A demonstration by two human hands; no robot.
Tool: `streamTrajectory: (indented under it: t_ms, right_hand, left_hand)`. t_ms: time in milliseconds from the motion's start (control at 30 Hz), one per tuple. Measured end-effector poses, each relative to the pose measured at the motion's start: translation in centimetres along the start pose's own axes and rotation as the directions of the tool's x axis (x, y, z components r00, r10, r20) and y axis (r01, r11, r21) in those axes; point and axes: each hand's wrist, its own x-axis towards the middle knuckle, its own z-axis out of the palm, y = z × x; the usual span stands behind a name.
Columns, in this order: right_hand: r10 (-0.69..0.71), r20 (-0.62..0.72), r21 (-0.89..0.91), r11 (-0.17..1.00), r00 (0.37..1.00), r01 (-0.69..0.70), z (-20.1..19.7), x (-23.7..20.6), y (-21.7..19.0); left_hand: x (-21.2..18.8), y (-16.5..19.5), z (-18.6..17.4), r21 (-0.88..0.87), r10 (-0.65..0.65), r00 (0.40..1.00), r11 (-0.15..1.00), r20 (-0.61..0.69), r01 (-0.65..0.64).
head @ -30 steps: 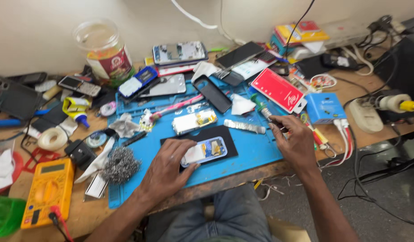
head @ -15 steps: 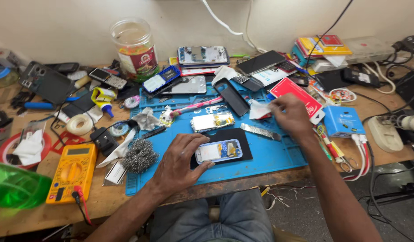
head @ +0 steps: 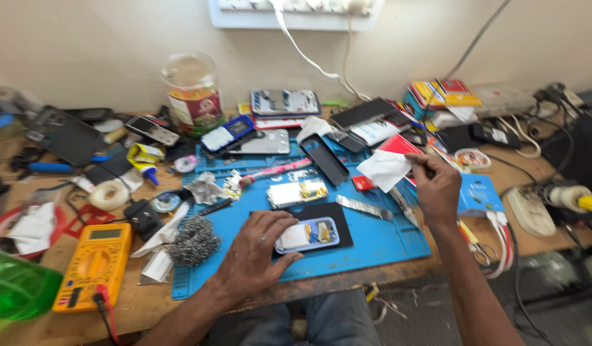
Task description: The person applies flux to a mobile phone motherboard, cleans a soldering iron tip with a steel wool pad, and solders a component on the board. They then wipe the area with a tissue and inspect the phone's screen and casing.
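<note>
phone: a small blue-edged phone body with a pale, partly opened face (head: 307,234) lay flat on a square black mat (head: 328,218), itself on the blue rubber work mat (head: 373,240) near the desk's front edge.
left hand: the left hand (head: 254,253) rested palm down on the blue mat, fingers spread and loose, their tips touching the phone's left end and pinning it, not wrapped around it.
right hand: the right hand (head: 437,186) hovered over the mat's right edge, thumb and forefinger pinched on the corner of a thin white sheet (head: 384,170), the other fingers curled in.
sheet: flat, roughly square, smooth, held tilted above a red card (head: 398,145).
steel wool: a grey, tangled wire ball (head: 193,241) sat left of the left hand.
meter: a boxy yellow plastic multimeter (head: 94,266) lay on the bare wooden desk (head: 148,314), well left of the phone.
blade: a flat, dull metal strip (head: 364,207) lay just right of the black mat.
jar: a clear round plastic jar (head: 192,93) stood upright against the wall.
</note>
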Motion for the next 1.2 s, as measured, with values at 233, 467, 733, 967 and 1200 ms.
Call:
streamTrajectory:
  t_ms: [233,467,733,967,1200]
  right_hand:
    - [-0.565,0.285,-0.456,0.630,0.774,0.628,3.1,1.0,-4.8]
    - [-0.186,0.330,-0.349,0.887,0.925,0.303,12.6,6.4,-10.7]
    - [-0.738,-0.009,-0.534,0.574,0.675,0.620,15.7,7.7,-11.0]
    - [-0.222,0.425,-0.130,0.944,0.878,0.302,6.2,-1.6,-9.6]
    - [-0.271,0.524,-0.129,0.912,0.807,0.390,7.5,-10.8,-10.4]
  left_hand:
    - [-0.2,0.1,-0.2,-0.006,-0.002,1.000,1.000,-0.019,0.002]
    - [-0.5,0.5,0.2,-0.005,-0.003,1.000,1.000,0.003,0.003]
    - [-0.8,-1.1,-0.2,-0.009,0.039,0.997,0.999,-0.070,-0.040]
    - [-0.9,-2.7,0.9,0.011,0.025,1.000,1.000,0.003,-0.025]
    - [-0.8,-3.3,1.7,0.028,0.025,1.000,0.999,-0.004,-0.025]
